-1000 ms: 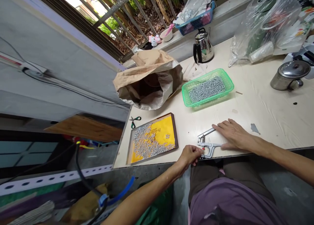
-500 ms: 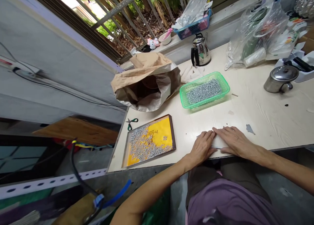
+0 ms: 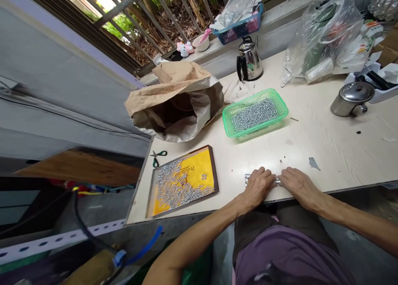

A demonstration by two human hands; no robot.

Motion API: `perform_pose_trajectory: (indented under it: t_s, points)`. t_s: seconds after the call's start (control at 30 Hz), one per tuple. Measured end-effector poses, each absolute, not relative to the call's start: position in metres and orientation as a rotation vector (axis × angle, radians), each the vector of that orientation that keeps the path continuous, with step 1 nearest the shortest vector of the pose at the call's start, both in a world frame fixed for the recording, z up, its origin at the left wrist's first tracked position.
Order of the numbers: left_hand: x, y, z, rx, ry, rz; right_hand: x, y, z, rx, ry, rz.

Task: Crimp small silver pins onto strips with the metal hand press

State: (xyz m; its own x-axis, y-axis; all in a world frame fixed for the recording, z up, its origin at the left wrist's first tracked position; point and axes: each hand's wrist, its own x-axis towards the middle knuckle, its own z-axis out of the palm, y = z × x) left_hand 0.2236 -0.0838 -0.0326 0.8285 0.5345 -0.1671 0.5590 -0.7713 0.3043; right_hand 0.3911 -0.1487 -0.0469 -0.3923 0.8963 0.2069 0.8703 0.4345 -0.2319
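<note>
At the table's front edge, my left hand (image 3: 259, 187) is closed over a narrow silvery metal strip (image 3: 246, 179) with small holes at its left end. Most of that strip lies hidden under the fingers. My right hand (image 3: 300, 188) is just to the right, its fingers curled together at the strip's right part, which peeks out between both hands. To the left, a shallow tray (image 3: 214, 169) with a yellow bottom holds many small silvery metal pins. Beyond my hands, a green plastic basket (image 3: 228, 130) contains more of these pins.
Green-handled scissors (image 3: 156, 163) lie left of the tray. A large open paper bag (image 3: 174, 88) stands behind it. Farther back are a steel kettle (image 3: 250, 63), a lidded metal cup (image 3: 353, 99) and a clear plastic bag (image 3: 323, 40) of items. A grey flake (image 3: 314, 163) lies on the tabletop.
My hands have gone from lying flatter to curled fingers, and the metal strip now shows at the left and between them. The view has shifted slightly.
</note>
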Motion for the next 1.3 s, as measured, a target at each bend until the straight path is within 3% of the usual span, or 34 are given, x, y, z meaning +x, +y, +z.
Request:
perform_pose_trajectory:
  t_s: [0.17,0.43,0.7,0.93,1.13,1.3]
  points:
    - [0.226,-0.085,-0.03,2.678,0.902,-0.062,0.399,-0.139,-0.041,-1.534,-2.415,0.138]
    - [0.22,-0.129,-0.062,2.672,0.851,0.497,0.43,-0.107,-0.039,-1.556,-2.438,0.256]
    - [0.228,-0.147,-0.063,2.528,0.861,0.575,0.399,-0.069,-0.024,-1.69,-2.452,-0.005]
    - [0.228,-0.148,-0.081,2.503,0.824,0.453,0.326,-0.08,-0.025,-0.921,-2.876,0.173]
    - [0.226,-0.146,-0.083,2.556,0.809,0.396,0.306,-0.077,-0.031,-0.799,-2.98,0.158]
    - [0.222,-0.144,-0.083,2.54,0.773,0.409,0.329,-0.076,-0.018,-0.945,-2.875,0.39]
